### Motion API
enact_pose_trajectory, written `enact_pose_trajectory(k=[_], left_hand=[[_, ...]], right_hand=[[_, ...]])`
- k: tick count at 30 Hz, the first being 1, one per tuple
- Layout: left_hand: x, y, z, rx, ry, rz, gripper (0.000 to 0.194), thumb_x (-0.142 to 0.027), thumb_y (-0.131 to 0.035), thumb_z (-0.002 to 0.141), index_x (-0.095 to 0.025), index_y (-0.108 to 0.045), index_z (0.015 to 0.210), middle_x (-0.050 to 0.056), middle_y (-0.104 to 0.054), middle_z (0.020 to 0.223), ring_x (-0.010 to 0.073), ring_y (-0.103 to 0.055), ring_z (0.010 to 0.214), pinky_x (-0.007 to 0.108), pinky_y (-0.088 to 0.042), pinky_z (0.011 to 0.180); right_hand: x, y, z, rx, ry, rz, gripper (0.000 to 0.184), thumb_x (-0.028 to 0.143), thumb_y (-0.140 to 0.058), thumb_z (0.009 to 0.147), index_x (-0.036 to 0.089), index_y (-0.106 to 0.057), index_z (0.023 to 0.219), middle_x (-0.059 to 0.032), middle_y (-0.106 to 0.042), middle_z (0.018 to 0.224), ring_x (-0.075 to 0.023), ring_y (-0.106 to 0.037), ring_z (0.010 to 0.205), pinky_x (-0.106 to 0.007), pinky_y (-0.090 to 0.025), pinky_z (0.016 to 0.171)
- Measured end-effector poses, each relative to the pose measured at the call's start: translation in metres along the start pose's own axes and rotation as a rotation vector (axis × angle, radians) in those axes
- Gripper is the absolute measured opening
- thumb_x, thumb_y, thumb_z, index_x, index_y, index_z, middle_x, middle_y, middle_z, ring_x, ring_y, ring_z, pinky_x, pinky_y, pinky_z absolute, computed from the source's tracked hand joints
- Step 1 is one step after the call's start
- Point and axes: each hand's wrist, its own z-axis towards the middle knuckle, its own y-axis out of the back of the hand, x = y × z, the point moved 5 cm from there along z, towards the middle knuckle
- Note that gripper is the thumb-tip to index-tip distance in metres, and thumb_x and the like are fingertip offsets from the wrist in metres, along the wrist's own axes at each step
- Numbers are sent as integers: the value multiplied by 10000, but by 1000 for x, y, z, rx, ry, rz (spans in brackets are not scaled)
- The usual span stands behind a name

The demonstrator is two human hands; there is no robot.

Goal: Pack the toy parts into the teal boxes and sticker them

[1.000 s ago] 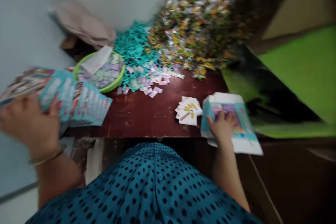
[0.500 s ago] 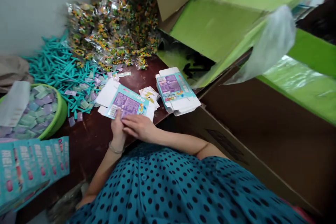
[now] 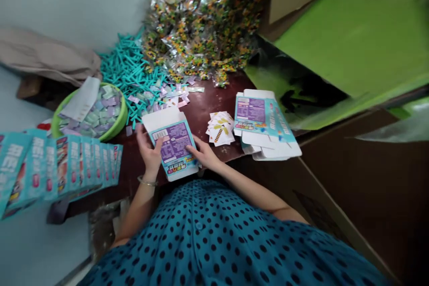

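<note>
Between my hands is a teal and purple cardboard box (image 3: 174,143), held over the table's near edge with its white end flap standing open at the far end. My left hand (image 3: 149,149) grips its left side, thumb on the printed panel. My right hand (image 3: 203,153) holds the right side, thumb also on the print. To the right of it lies a small pile of white picture cards (image 3: 221,128). Beyond the cards, a stack of similar flat boxes (image 3: 259,118) rests at the table's right edge.
A green basin (image 3: 123,118) of small sachets stands at left, with a row of teal boxes (image 3: 72,161) in front. Teal sticks (image 3: 129,65) and clear bags of colourful pieces (image 3: 197,31) are heaped at the back. A large open carton (image 3: 335,35) borders the right.
My hands have moved apart to opposite sides of the box, and the box has turned so its white flap points away. The view has swung left.
</note>
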Motion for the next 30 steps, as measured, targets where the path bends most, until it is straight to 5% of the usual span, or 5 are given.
enact_pose_trajectory(k=[4, 9, 13, 18, 30], left_hand=[[24, 18, -15, 210, 151, 107, 559, -416, -787, 811, -200, -633, 1302, 105, -677, 1277, 228, -656, 1097, 322, -509, 985], [49, 36, -44, 44, 333, 99, 332, -486, -594, 940, -178, -671, 841, 26, -634, 775, 166, -565, 741, 264, -458, 724], [55, 35, -40, -57, 516, -206, 348, -312, -661, 847, -198, -636, 1175, -7, -667, 819, 146, -588, 726, 259, -460, 730], [71, 28, -27, 231, 1034, -598, 436, -210, -617, 688, -57, -671, 1093, 63, -705, 730, 193, -635, 631, 340, -529, 731], [55, 31, -4, 252, 683, -42, 432, -351, -642, 690, -313, -770, 1100, -28, -807, 853, 280, -768, 844, 431, -658, 747]], right_hand=[[-22, -6, 0, -153, 64, -74, 503, 465, -505, 1005, 162, -585, 1398, -145, -642, 1397, -230, -602, 1293, -392, -442, 1132], [-43, -23, 11, 135, -95, -134, 527, 562, -420, 1012, 136, -711, 905, -88, -730, 922, -206, -667, 860, -322, -539, 837], [-38, -19, 46, 322, 2, -294, 465, 523, -494, 990, 137, -750, 1024, -121, -724, 1096, -245, -668, 1023, -368, -524, 940], [-22, -40, 89, 483, 145, -539, 346, 317, -716, 868, 117, -757, 1147, -143, -742, 1150, -253, -674, 1063, -368, -507, 975], [-5, -41, 107, 470, -114, -230, 261, 126, -795, 796, 130, -810, 1057, 101, -777, 776, -123, -735, 871, -98, -442, 688]])
